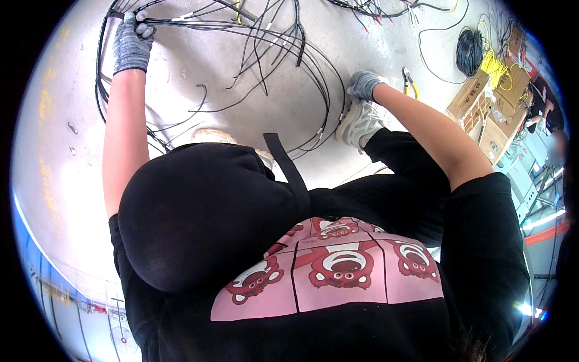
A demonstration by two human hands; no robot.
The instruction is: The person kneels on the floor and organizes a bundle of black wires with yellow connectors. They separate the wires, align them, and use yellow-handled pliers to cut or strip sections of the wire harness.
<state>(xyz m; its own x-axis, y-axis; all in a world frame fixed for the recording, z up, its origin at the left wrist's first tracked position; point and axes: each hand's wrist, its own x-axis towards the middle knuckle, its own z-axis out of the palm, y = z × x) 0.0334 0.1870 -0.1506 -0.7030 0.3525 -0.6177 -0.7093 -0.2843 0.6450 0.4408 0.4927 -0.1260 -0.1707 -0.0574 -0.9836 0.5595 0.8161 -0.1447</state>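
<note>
Both hands wear grey knitted gloves. At the upper left, my left hand (134, 43) is closed round a bundle of black cables (199, 24). The bundle fans out to the right, with white tags on some strands and loose ends on the floor. Part of it loops down past my left forearm. My right hand (363, 86) is lowered beside my white shoe (360, 123), its fingers curled. A curve of the black cables (329, 90) runs close by those fingers; whatever is in them is hidden. Right of this hand lie pliers (411, 82) with yellow handles.
More black cables (386, 9) with red ends lie at the far edge. Coils of black cable (469, 51) and yellow cable (496, 67) sit at the right, behind cardboard boxes (467, 96). Another person (546, 111) is partly visible at the far right. Pale floor (66, 151) extends on the left.
</note>
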